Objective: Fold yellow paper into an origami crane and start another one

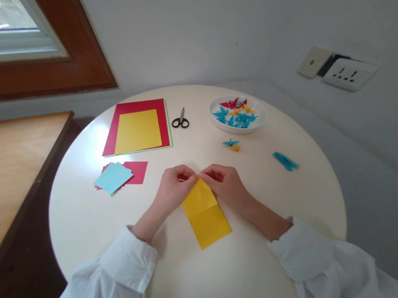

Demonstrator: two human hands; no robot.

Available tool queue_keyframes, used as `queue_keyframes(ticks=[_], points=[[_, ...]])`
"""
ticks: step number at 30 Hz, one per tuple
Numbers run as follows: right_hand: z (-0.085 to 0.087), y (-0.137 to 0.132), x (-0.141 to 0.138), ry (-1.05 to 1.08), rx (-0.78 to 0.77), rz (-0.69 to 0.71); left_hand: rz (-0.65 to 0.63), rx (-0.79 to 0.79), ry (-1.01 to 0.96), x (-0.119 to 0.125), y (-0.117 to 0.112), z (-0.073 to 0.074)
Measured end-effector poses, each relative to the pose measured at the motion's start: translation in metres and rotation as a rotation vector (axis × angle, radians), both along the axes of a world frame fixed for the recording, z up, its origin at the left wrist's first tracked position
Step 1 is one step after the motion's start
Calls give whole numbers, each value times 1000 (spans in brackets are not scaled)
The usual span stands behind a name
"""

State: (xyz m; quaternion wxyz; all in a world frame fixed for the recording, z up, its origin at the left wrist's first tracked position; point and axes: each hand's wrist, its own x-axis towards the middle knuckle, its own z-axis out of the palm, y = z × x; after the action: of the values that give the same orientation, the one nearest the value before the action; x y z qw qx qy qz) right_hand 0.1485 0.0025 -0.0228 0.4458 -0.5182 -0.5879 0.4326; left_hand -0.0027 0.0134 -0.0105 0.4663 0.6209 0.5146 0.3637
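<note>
A yellow sheet of paper with a crease across its middle lies on the round white table, its far end tucked between my hands. My left hand pinches the far edge from the left. My right hand pinches the same edge from the right, the fingertips of both hands almost meeting. What the far corners look like is hidden under my fingers. Beyond my right hand sit a small blue folded paper crane and a yellow folded piece.
Black-handled scissors lie near the back, beside large red and yellow sheets. Smaller light-blue squares rest on red ones at left. A white dish holds several paper cranes. Blue folded strips lie at right.
</note>
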Motion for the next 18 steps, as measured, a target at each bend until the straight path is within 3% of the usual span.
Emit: queue_keyframes(ticks=[5, 12, 18], points=[[1, 2, 1, 62, -31, -41, -14, -20, -51, -2, 2, -1], [5, 7, 4, 158, -11, -197, -11, -150, -310, -3, 5, -8], [0, 10, 4, 264, -91, -193, -4, -188, -372, -3, 4, -6]])
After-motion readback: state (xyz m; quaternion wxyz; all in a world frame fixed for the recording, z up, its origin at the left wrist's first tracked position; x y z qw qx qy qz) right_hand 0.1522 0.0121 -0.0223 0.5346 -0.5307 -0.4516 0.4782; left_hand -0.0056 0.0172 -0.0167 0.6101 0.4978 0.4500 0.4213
